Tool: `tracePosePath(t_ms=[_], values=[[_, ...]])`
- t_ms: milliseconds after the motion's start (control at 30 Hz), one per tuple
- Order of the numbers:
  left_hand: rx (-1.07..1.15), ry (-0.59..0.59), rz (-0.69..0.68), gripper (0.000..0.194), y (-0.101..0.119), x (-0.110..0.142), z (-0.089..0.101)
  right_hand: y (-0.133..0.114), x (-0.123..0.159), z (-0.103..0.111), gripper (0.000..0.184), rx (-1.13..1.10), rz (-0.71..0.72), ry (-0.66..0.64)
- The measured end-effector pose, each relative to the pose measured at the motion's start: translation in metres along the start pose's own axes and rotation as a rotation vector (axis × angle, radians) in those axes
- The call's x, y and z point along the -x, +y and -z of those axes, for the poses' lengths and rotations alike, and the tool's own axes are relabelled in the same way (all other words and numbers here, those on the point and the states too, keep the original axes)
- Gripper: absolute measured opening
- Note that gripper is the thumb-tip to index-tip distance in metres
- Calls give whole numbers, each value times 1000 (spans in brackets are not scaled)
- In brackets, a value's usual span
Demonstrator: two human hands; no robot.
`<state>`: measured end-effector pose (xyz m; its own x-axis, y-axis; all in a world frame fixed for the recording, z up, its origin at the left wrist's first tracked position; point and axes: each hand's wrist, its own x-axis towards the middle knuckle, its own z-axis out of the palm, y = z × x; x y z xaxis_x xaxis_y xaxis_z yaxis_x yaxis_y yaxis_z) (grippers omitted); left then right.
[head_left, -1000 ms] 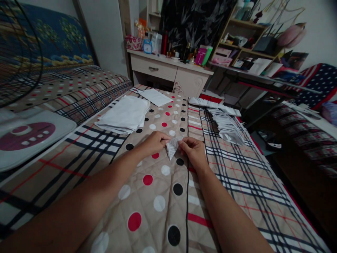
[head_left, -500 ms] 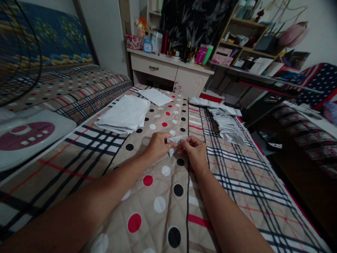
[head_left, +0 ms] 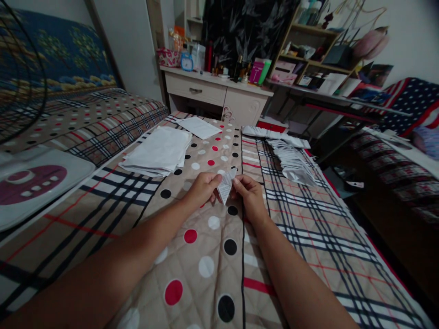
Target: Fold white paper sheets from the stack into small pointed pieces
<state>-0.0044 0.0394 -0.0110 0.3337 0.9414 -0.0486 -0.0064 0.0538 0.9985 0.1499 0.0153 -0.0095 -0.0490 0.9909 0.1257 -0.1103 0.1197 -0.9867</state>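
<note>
A small folded white paper [head_left: 226, 185] with fine print is pinched between both hands just above the quilted bedspread [head_left: 212, 256]. My left hand [head_left: 202, 188] grips its left side with thumb and fingers closed. My right hand [head_left: 249, 194] pinches its right upper corner. A stack of flat white sheets [head_left: 158, 151] lies to the far left of the hands. One more single sheet [head_left: 199, 127] rests beyond it. A row of folded paper pieces [head_left: 291, 157] runs along the right side of the bed.
A fan's white base [head_left: 30, 180] with purple buttons stands at the left, its cage above. A white dresser [head_left: 216, 93] with bottles and a clock is beyond the bed. Shelves [head_left: 318, 59] and a low table stand at the right.
The folded paper was turned between the fingers, from lying flat across to standing tilted with a corner up. Both hands stayed at the same spot; the view shifted slightly.
</note>
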Motion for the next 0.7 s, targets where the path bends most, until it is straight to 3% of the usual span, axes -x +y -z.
tracePosePath(t_ms=[700], values=[[57,44,-94,45,-8,-4,-2,1,-1,2,19,-21,33,-20]])
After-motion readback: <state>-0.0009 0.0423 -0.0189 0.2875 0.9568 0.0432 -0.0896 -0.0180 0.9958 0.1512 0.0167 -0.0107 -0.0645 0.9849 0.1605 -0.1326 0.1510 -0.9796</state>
